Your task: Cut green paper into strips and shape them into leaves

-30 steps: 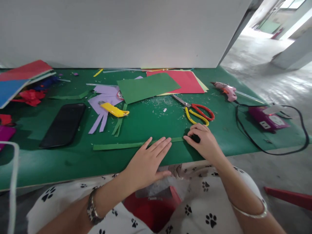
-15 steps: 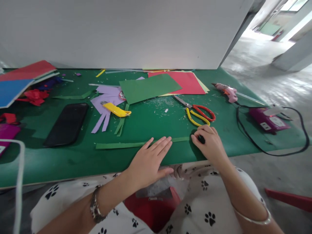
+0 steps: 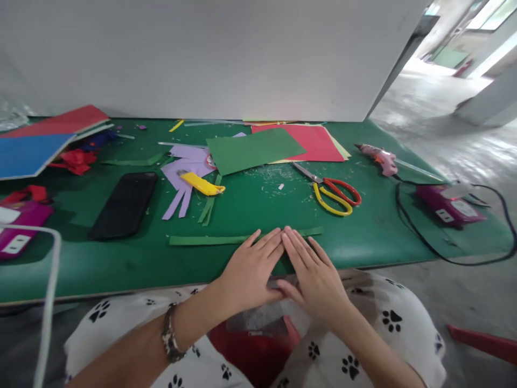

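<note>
A long, narrow green paper strip (image 3: 205, 240) lies flat along the near side of the green table, its middle covered by my fingers. My left hand (image 3: 252, 269) rests on the strip with its fingers stretched out. Beside it, my right hand (image 3: 317, 272) also lies flat, its fingertips on the strip and close against those of my left hand. Scissors with red and yellow handles (image 3: 329, 194) lie a little beyond my right hand. A yellow utility knife (image 3: 202, 184) rests on cut purple paper (image 3: 181, 167) farther back on the left.
Green (image 3: 254, 151) and red paper sheets (image 3: 319, 143) lie at the back. A black phone (image 3: 123, 205) is on the left, near red and blue sheets (image 3: 36, 151). To the right are a pink glue gun (image 3: 379, 157) and a purple power strip (image 3: 448, 205) with a black cord.
My right hand has moved left from the strip's right end, opening from a pinch to lie flat beside my left hand. The left hand stays on the strip. The view has shifted slightly.
</note>
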`<state>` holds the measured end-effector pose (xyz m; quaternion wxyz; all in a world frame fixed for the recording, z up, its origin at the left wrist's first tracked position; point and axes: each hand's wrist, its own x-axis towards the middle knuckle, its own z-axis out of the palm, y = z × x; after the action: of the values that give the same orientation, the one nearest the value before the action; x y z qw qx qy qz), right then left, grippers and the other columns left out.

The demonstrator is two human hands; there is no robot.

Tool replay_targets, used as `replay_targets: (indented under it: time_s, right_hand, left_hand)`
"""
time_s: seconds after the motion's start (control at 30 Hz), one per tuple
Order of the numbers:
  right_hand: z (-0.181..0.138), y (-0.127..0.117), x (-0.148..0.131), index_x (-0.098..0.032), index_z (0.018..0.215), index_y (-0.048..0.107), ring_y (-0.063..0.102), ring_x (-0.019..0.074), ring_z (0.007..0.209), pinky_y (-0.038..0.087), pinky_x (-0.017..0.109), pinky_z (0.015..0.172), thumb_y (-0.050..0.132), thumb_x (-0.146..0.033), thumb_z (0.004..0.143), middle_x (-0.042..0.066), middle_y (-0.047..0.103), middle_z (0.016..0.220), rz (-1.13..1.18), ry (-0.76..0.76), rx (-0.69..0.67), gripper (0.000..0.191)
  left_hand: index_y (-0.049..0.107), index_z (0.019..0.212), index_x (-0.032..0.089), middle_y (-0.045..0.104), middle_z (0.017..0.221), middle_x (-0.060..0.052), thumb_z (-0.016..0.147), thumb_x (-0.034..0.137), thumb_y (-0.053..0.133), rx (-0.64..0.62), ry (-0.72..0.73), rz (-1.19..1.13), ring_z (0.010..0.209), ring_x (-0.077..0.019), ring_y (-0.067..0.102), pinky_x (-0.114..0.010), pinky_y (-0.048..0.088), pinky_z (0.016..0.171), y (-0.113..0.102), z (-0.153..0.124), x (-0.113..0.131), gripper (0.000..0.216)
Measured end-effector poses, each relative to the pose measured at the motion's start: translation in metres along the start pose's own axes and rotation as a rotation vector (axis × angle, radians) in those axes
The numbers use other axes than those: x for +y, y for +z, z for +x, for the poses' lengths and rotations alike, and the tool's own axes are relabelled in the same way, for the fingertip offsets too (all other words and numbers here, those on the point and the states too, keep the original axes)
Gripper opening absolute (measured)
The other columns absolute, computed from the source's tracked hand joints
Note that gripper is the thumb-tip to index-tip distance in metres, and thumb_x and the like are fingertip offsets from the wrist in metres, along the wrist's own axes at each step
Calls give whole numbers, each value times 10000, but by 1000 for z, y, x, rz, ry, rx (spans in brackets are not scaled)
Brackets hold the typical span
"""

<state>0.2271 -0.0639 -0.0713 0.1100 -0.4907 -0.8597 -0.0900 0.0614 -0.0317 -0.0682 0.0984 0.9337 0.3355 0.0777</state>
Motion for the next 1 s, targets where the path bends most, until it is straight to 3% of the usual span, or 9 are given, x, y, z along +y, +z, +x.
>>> replay_targets:
  time_s: [0.17,0.4,0.67,0.83,1.0]
  right_hand:
    - [-4,5,0,-95,1313,277,346,234,1213,266,425,967,276,-463,829,126,362,1338,-42,114,-22,608]
    - [-2,-1,2,-115,1333,238,333,240,1222,274,438,964,305,-446,822,124,346,1347,-18,132,-57,613]
    - [-4,-1,4,-156,1349,197,333,229,1225,282,426,962,314,-438,823,110,351,1348,13,129,-66,608]
    - [0,-4,5,-141,1280,338,369,236,1196,237,455,977,299,-433,840,120,409,1309,43,137,-53,530]
    - [22,-9,5,-178,1126,489,503,236,1022,104,546,975,332,-322,861,99,561,1121,98,183,11,340]
  left_hand:
    - [153,1344,126,209,1411,-60,760,631,280,-5,8,3,1288,-187,199,-388,182,1045,-3,-7,-10,782]
    - [163,1345,147,233,1401,-53,775,620,278,-52,-26,70,1275,-205,237,-387,227,1017,-14,-36,-33,750]
    - [194,1340,160,280,1385,-55,770,613,309,-43,-58,104,1258,-209,277,-376,255,1009,-19,-56,-42,737]
    - [237,1326,168,343,1358,-68,811,560,285,-24,-109,57,1233,-208,316,-366,277,997,-26,-63,-45,649]
    - [405,1221,160,491,1196,-93,856,380,346,124,-211,27,1087,-210,435,-353,398,875,-25,-45,-42,430]
